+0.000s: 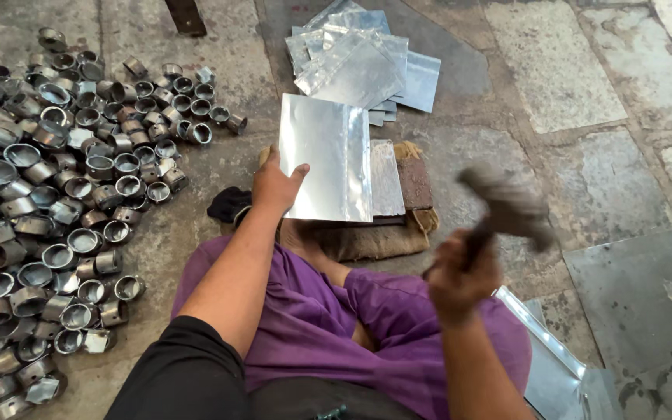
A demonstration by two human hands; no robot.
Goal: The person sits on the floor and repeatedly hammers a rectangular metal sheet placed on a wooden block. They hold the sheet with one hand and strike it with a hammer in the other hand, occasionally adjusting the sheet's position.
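Shiny sheet-metal square (326, 158) rests on a burlap-padded block (386, 225), its lower left corner pinched by the left hand (274, 187); the right hand (460, 276) grips a raised hammer (507, 206). A skewed blow could strike fingers.

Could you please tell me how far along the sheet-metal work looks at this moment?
Done, apparently: a large heap of formed metal rings covers the floor at the left. In hand: the left hand steadies a shiny metal sheet on a block, while the right hand holds a hammer, blurred. Left: a stack of flat sheets lies beyond, apparently unworked.
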